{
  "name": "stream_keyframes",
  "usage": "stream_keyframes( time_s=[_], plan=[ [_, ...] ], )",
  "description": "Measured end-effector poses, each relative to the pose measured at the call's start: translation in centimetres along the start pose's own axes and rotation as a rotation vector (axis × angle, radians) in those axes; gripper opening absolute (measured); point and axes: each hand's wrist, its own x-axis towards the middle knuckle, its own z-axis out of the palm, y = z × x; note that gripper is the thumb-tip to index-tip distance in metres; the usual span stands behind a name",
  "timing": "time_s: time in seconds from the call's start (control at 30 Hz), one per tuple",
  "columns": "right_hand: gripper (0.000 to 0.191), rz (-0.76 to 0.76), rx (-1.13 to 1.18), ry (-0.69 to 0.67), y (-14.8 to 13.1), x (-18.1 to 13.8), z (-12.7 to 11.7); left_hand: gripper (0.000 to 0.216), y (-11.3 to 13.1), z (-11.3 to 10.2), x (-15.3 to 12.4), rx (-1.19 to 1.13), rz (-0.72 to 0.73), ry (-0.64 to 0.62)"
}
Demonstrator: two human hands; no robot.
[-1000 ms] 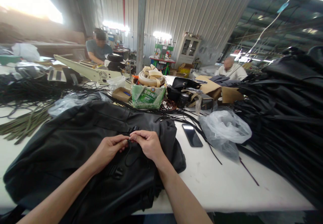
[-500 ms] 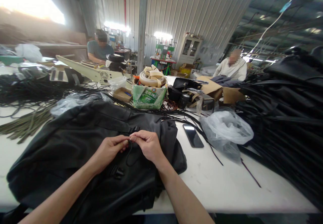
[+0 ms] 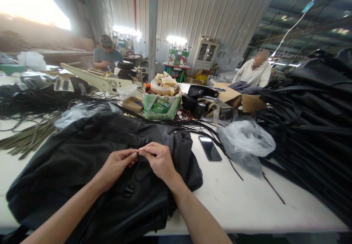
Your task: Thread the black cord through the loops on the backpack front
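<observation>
A black bag (image 3: 68, 156) lies on the white table in front of me. Above its middle, my left hand (image 3: 118, 165) and my right hand (image 3: 158, 159) meet fingertip to fingertip. Both pinch a thin black cord (image 3: 136, 170), whose loop hangs down between them onto the bag. The exact spot of the pinch is hidden by the fingers. Just below the hands, a black plastic buckle (image 3: 126, 189) rests on the bag. Another dark buckle (image 3: 145, 141) shows on the bag right behind my fingers.
To the right lie a phone (image 3: 210, 148), a clear plastic bag (image 3: 249, 141) and a large pile of black material (image 3: 310, 126). A green box (image 3: 161, 106) with rolled tape stands behind the bag. Cords (image 3: 33, 134) spread at left. Two people work farther back.
Both hands, still pinched together, have shifted very slightly left with the cord. At the back left, the other person has raised a hand. The bag stays in place.
</observation>
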Motion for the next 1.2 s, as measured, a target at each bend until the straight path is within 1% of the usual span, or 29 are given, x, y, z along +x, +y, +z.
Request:
stream_keyframes(
  time_s=[0.17,0.37,0.57,0.67,0.77,0.93,1.03,1.1,1.2],
  plan=[
    [0.011,-0.001,-0.039,-0.02,-0.3,0.0,0.0,0.067,0.1,-0.1,-0.1,-0.011,-0.004,-0.008],
    [0.014,-0.035,-0.062,-0.044,0.3,-0.1,0.1,0.065,-0.1,-0.2,-0.1,-0.046,-0.009,0.0],
    [0.016,-0.036,-0.03,0.001,-0.1,-0.1,0.1,0.06,0.5,0.1,-0.1,-0.293,-0.059,0.042],
    [0.016,-0.054,-0.046,0.016,-0.5,0.0,0.2,0.066,1.2,0.3,-0.1,-0.445,-0.115,0.08],
    [0.018,-0.075,-0.058,0.011,-0.6,-0.1,0.2,0.069,1.5,0.2,-0.1,-0.539,-0.173,0.098],
    [0.021,-0.099,-0.061,-0.066,-0.7,-0.1,0.1,0.054,0.9,-0.1,0.1,-0.597,-0.157,0.049],
    [0.022,-0.099,-0.027,-0.11,-0.8,-0.1,0.1,0.051,0.8,-0.1,0.1,-0.613,-0.146,0.04],
    [0.02,-0.074,-0.003,-0.108,-0.8,0.0,0.0,0.05,0.8,-0.1,0.2,-0.623,-0.149,0.035],
    [0.02,-0.017,0.035,-0.088,-0.6,0.0,0.0,0.046,0.8,-0.2,0.3,-0.625,-0.159,-0.019]
  ],
)
